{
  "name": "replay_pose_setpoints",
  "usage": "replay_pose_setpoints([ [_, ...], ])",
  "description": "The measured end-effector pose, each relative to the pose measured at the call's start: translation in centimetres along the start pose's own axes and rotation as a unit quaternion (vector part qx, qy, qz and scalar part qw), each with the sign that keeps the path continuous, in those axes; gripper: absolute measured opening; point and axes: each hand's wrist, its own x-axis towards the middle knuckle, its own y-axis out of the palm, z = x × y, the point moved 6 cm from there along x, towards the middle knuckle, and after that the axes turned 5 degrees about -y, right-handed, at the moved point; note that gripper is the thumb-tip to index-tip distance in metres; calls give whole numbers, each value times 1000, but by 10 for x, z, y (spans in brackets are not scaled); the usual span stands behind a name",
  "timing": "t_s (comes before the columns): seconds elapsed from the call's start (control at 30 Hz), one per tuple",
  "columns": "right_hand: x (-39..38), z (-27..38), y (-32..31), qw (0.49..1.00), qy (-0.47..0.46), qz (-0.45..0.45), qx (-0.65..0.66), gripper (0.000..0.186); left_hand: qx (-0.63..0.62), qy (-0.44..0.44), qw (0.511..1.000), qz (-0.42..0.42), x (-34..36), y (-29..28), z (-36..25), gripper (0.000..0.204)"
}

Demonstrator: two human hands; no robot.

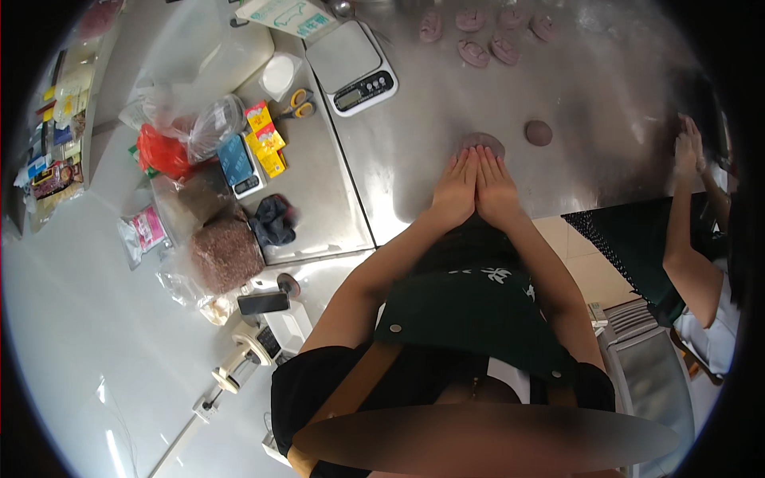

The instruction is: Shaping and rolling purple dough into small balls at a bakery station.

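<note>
My left hand and my right hand lie side by side on the steel worktop, thumbs close together. Their fingers are stretched out flat, with the tips over the near edge of a flattened purple dough disc. The part of the disc under the fingers is hidden. To the right of it sits a round, smooth purple dough ball, apart from both hands. Farther off, several shaped purple dough pieces with grooved tops are set out in loose rows.
On the left stand a kitchen scale, orange-handled scissors, a yellow and red box, a red plastic bag and a bag of brown granules. A co-worker's hands are at the right edge of the worktop.
</note>
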Motion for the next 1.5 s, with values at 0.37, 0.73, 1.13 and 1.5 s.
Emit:
replay_pose_setpoints([
  [0.37,14,-19,-12,998,35,-21,38,69,-24,55,998,-33,19,-7,-2,66],
  [0.73,-10,-81,14,870,336,-192,305,32,-233,-342,894,-171,21,-13,38,37],
  [1.13,-5,-73,5,830,403,-136,362,23,-247,-297,889,-247,26,-26,16,22],
  [1.5,73,-64,-35,940,161,-201,224,13,-137,-76,979,-130,55,-38,44,20],
])
